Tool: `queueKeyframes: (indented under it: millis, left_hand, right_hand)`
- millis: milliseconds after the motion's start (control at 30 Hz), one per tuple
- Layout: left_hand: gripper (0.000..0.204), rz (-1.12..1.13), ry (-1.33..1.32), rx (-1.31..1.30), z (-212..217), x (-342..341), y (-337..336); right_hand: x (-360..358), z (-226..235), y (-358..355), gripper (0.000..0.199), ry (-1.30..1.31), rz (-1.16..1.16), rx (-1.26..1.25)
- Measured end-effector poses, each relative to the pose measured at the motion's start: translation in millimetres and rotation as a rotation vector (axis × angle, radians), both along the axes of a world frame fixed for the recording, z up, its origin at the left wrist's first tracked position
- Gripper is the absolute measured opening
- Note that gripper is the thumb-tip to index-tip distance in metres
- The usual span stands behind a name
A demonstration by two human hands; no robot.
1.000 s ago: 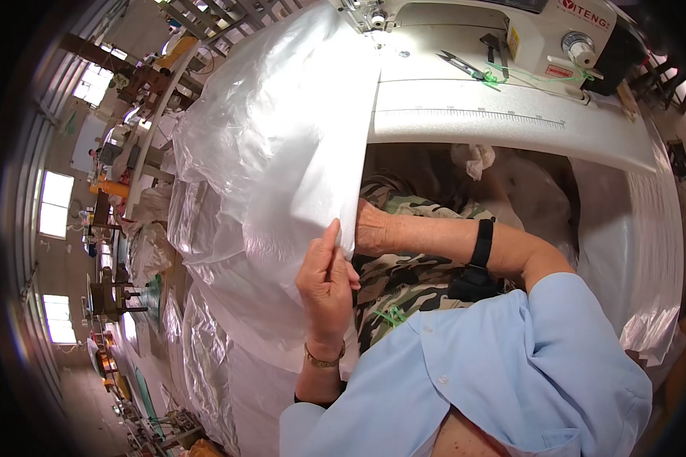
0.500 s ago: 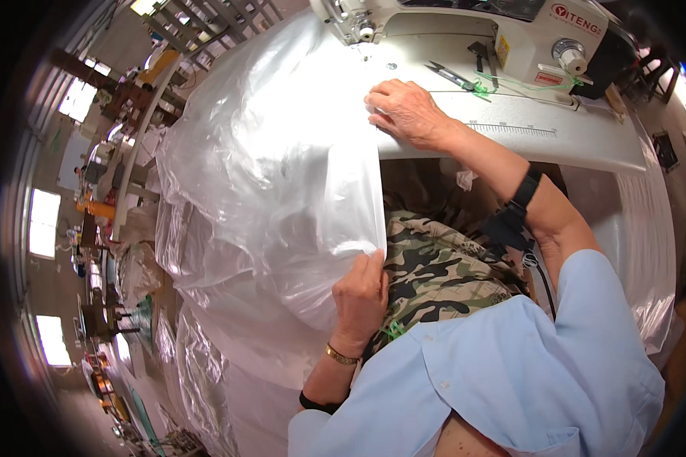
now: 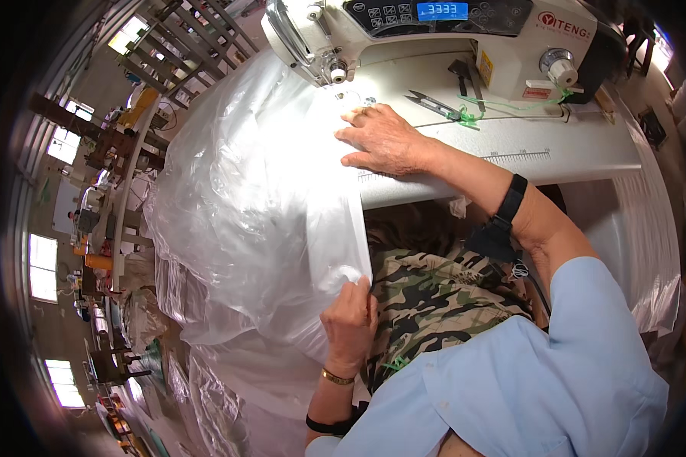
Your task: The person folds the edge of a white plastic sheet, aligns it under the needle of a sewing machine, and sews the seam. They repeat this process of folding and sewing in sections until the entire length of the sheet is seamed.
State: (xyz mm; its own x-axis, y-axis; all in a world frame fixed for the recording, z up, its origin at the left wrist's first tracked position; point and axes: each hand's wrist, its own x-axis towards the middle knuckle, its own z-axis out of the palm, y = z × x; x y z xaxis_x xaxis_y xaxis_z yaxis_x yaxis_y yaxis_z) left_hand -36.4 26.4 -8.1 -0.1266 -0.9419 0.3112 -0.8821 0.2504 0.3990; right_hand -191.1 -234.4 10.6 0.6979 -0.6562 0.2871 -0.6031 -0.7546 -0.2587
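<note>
A large, shiny white plastic sheet (image 3: 244, 206) lies bunched over the left side of the sewing machine's bed, and its straight, folded edge runs down toward my lap. Close to my body, my left hand (image 3: 349, 324) is closed in a pinch on that edge. My right hand (image 3: 385, 141) rests palm down at the far end of the edge, fingers stretched out over the sheet and the bed, just in front of the sewing machine's needle area (image 3: 339, 80). Bright lamp glare washes out the sheet around the right fingertips.
On the bed right of the needle lie thread snips (image 3: 434, 105) with green thread and a dark-headed tool (image 3: 460, 72). A ruler scale (image 3: 518, 155) runs along the bed's front. More clear plastic (image 3: 648, 251) hangs at the right. Shelving and other machines stand along the left.
The view has shifted, so the machine sits lower and further left, with its lit display now in sight. Both hands keep about the same places on the sheet's edge.
</note>
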Motion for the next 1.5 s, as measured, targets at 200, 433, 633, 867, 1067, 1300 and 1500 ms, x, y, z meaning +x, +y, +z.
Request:
queueKeyframes:
  millis: [200, 433, 633, 867, 1067, 1300, 1500]
  left_hand:
    - [0.023, -0.033, -0.024, -0.107, 6, 5, -38]
    - [0.01, -0.029, -0.024, -0.148, 18, 2, -87]
    - [0.011, -0.01, -0.086, -0.125, 27, 1, -134]
    - [0.006, -0.013, -0.095, -0.193, 25, -4, -181]
    - [0.004, 0.009, -0.106, -0.204, 29, -6, -205]
    - [0.01, 0.095, -0.203, -0.151, 32, -6, -216]
    - [0.011, 0.146, -0.227, -0.158, 26, 1, -234]
  right_hand:
    - [2, -2, -1, 0.06, -0.009, -0.001, 0.006]
    - [2, -1, 0, 0.066, -0.002, -0.011, 0.037]
    - [4, 1, 1, 0.065, -0.02, -0.037, 0.014]
    - [6, -4, -2, 0.038, -0.119, -0.036, 0.01]
    - [9, -8, -6, 0.024, -0.185, -0.053, -0.061]
    - [10, -8, -6, 0.021, -0.213, -0.067, -0.051]
    - [-3, -2, -5, 0.018, -0.363, -0.259, -0.13]
